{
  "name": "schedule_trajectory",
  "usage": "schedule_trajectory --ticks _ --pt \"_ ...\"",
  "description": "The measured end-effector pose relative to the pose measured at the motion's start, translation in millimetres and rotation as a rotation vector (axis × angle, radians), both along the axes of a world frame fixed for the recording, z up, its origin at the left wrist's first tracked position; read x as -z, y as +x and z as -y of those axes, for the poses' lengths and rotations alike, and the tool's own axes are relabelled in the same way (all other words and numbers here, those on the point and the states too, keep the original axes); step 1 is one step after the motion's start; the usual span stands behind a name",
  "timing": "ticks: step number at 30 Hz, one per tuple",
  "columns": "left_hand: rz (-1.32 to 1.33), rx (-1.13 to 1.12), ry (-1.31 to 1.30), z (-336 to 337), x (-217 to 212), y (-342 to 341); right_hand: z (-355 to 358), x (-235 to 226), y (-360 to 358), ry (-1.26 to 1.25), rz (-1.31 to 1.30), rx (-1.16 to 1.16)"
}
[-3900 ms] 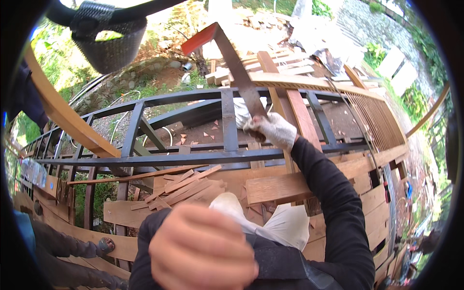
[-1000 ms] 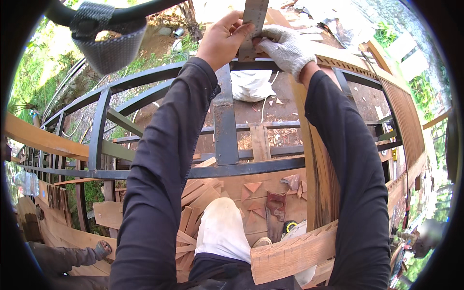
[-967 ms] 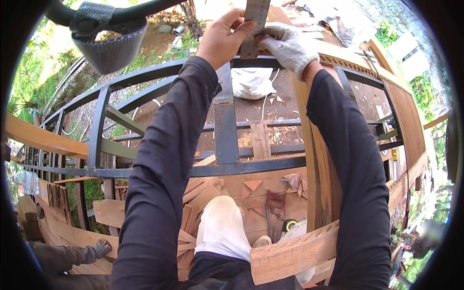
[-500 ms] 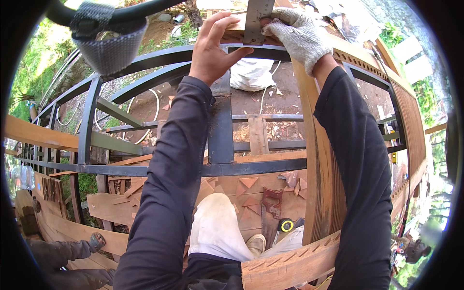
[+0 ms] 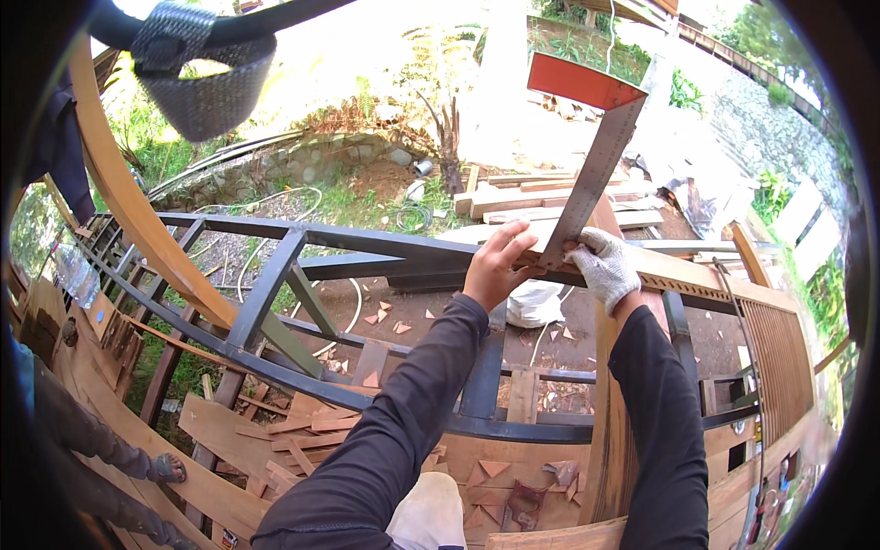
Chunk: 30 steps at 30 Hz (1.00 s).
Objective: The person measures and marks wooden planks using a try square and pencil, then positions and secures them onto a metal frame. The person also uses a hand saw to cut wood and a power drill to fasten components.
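A try square with a long steel blade (image 5: 591, 179) and an orange-red stock (image 5: 587, 81) slants up and away from the notched wooden rail (image 5: 683, 275). My left hand (image 5: 500, 266), bare, has its fingers curled and its thumb pressed in at the blade's lower end. On the blade's other side, my right hand (image 5: 605, 270) wears a white knit glove and pinches near the same end; its fingertips are partly hidden. Both hands rest over the dark metal frame (image 5: 367, 243), where the rail lies along its top.
A wooden post (image 5: 610, 422) rises beside my right forearm. A handsaw (image 5: 524, 504) and triangular offcuts (image 5: 495, 468) lie on the boards below. At the left, a curved timber (image 5: 137, 202) crosses the frame, and another person's legs (image 5: 101, 440) show. Stacked planks (image 5: 550, 197) lie beyond.
The view has tilted up and turned, bringing the square's orange-red stock into sight. My left hand, spread open before, has closed in at the blade's end. The right hand stays at the blade.
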<state>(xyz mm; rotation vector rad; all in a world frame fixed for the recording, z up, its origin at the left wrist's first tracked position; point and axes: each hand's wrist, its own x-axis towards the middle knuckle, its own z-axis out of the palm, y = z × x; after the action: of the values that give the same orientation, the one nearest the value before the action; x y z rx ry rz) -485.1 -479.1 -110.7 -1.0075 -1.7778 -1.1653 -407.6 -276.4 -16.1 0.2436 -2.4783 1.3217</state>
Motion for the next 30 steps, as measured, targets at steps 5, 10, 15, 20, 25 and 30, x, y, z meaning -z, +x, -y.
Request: schedule_trajectory --ticks 5,10,15,20,25,30 --pt "0.017 -0.01 -0.01 0.4 2.9 2.1 -5.3 12.3 -5.1 -0.079 -0.003 -0.066" --pt "0.025 0.009 -0.003 -1.0 -0.3 2.9 -7.8 12.2 -7.0 0.021 -0.075 -0.057" --pt "-0.015 -0.019 0.026 -1.1 6.4 -0.9 -11.8 18.9 -15.5 0.116 -0.099 -0.054" --pt "0.013 0.01 0.054 -7.0 6.6 -0.3 -17.5 21.3 -19.2 0.034 -0.065 -0.081" --pt "-0.077 -0.004 0.07 -6.4 7.9 -5.3 -20.3 19.4 -25.2 0.027 0.089 -0.076" --pt "-0.187 0.02 0.072 -10.2 -3.3 0.6 -9.4 1.7 -12.8 -0.106 0.089 -0.125"
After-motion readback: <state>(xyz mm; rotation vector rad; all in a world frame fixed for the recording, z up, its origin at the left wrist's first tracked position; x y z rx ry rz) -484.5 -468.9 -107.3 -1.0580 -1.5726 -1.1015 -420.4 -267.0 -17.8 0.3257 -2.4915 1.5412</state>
